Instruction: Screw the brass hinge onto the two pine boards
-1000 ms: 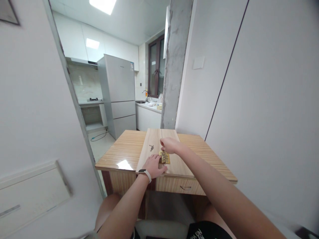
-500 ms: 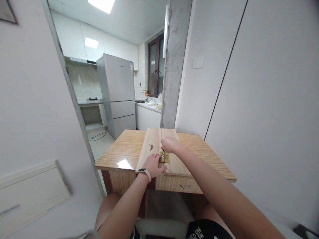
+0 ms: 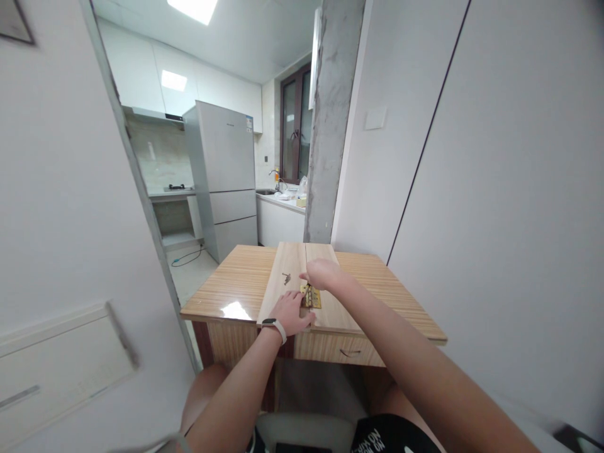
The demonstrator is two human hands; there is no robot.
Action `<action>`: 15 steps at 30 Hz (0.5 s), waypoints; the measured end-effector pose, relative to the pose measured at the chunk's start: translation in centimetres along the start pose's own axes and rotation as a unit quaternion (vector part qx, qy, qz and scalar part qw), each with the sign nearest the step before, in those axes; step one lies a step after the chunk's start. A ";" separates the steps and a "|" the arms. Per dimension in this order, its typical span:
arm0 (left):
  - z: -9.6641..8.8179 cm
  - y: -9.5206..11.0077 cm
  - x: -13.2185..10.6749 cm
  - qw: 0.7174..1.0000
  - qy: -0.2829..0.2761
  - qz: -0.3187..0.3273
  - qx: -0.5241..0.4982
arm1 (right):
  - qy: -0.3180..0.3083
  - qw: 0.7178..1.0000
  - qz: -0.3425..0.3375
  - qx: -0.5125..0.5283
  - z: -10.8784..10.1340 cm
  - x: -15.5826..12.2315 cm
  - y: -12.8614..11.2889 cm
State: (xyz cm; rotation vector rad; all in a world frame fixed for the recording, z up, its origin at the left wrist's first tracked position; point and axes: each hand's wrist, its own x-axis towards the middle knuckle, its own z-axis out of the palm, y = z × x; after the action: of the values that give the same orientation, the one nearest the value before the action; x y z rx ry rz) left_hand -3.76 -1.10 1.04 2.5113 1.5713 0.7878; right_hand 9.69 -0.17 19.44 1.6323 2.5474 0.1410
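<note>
Two pale wooden boards (image 3: 287, 264) lie side by side with a narrow seam between them. A brass hinge (image 3: 315, 301) sits across the seam near the front. My left hand (image 3: 289, 313), with a white wristband, rests on the boards, its thumb spread from the fingers and its fingertips at the hinge's left edge. Just above the hinge my right hand (image 3: 323, 273) is closed, a thin dark piece slanting down from beneath it to the hinge; what it grips is mostly hidden. A small pile of screws (image 3: 286, 278) lies on the left board.
Beneath the boards stands a striped wooden desk (image 3: 221, 283) with a drawer handle (image 3: 350, 353) at its front. Behind it are a grey pillar (image 3: 330, 126), a silver fridge (image 3: 231, 151) and a kitchen counter (image 3: 283, 207). A white wall (image 3: 509, 189) rises on the right.
The fingers of my right hand have turned slightly, with one finger now pointing out to the left above the hinge. My left hand, hinge and boards look the same.
</note>
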 end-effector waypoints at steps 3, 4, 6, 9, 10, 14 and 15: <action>0.0 -0.1 0.0 1.000 0.003 0.003 -0.003 | 0.002 1.000 0.002 -0.017 0.1 0.2 0.0; 0.0 -0.1 0.0 1.000 0.003 0.004 -0.003 | 0.002 1.000 0.000 -0.019 0.2 0.3 0.0; 0.0 -0.1 0.0 1.000 0.002 0.002 -0.002 | 0.009 1.000 -0.012 -0.022 0.4 0.5 0.1; 0.0 0.0 0.0 1.000 0.001 0.001 -0.001 | 0.024 0.998 -0.044 -0.021 0.9 0.8 0.5; 0.0 0.0 0.0 1.000 0.002 0.001 0.000 | 0.026 0.998 -0.056 -0.019 1.1 0.9 0.7; 0.0 0.0 0.0 1.000 0.005 0.001 0.001 | 0.027 0.995 -0.101 0.000 1.8 1.5 1.3; 0.0 0.0 0.0 1.000 0.005 0.002 0.001 | 0.027 0.994 -0.105 0.006 1.9 1.6 1.3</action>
State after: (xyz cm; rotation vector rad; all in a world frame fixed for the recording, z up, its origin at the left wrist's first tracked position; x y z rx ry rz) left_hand -3.77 -1.04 1.02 2.5171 1.5724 0.8007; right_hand 10.50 1.88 17.67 1.3709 2.7441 0.1518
